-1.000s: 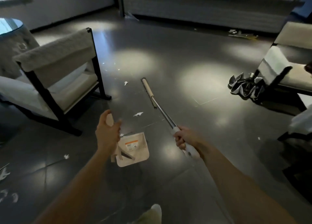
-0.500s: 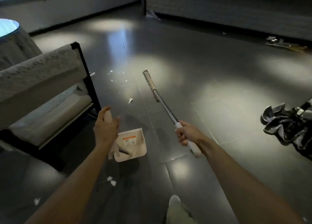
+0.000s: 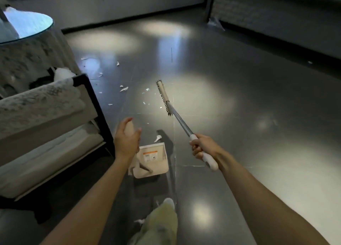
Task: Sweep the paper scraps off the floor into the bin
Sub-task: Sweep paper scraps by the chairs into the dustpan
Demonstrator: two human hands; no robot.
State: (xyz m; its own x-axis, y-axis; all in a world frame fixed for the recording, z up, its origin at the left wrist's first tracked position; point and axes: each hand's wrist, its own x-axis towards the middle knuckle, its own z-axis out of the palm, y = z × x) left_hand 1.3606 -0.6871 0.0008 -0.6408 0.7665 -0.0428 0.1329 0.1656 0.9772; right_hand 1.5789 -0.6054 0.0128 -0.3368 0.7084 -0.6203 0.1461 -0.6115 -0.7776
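Paper scraps (image 3: 124, 89) lie scattered on the floor (image 3: 239, 78) beside the armchair (image 3: 55, 104), ahead of the dustpan (image 3: 156, 163). One scrap (image 3: 158, 138) lies just beyond the pan lip. The left grip (image 3: 127, 139) is closed round the upright dustpan handle (image 3: 129, 128). The broom head (image 3: 163, 97) sits just right of the scraps. The right grip (image 3: 203, 146) is closed round the white broom handle (image 3: 209, 160).

Risk: a fast stroke would likely scatter the light scraps under the armchair. A raised pan lip would let them slide beneath. No bin is in view.
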